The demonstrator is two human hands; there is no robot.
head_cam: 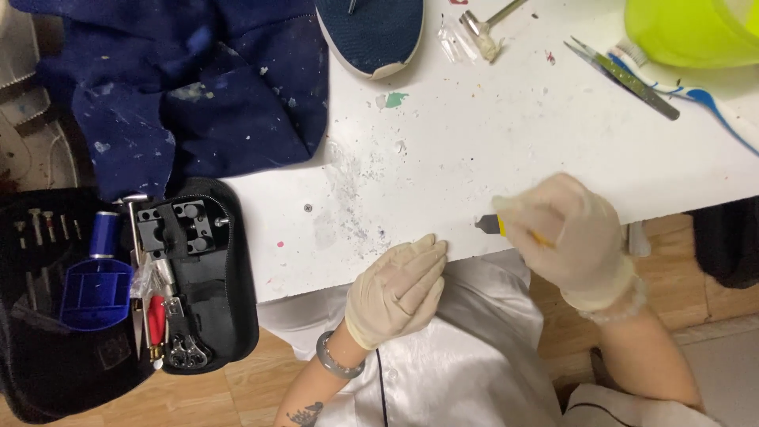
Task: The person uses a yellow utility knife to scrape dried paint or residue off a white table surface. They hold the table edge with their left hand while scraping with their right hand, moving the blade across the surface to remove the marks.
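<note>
Two gloved hands worked at the near edge of a white, paint-flecked table. The right hand, in a pale latex glove, was closed in a fist around a small yellow-handled utility knife, whose short dark blade tip stuck out to the left of the fingers, just above the table's edge. The left hand, gloved alike, lay with its fingers straight and close together, holding nothing, their tips resting on the table's edge just left of the blade. A grey bangle circled that wrist.

Farther up the table lay a dark blue knit shoe with a white sole, a small metal hammer, a pair of steel tweezers, a blue-handled toothbrush and a bright yellow-green plastic tub. A navy, paint-spotted cloth hung over the table's left corner. Below it, off the table, an open black zip case of small tools held a blue tray, screwdrivers and a black clamp block.
</note>
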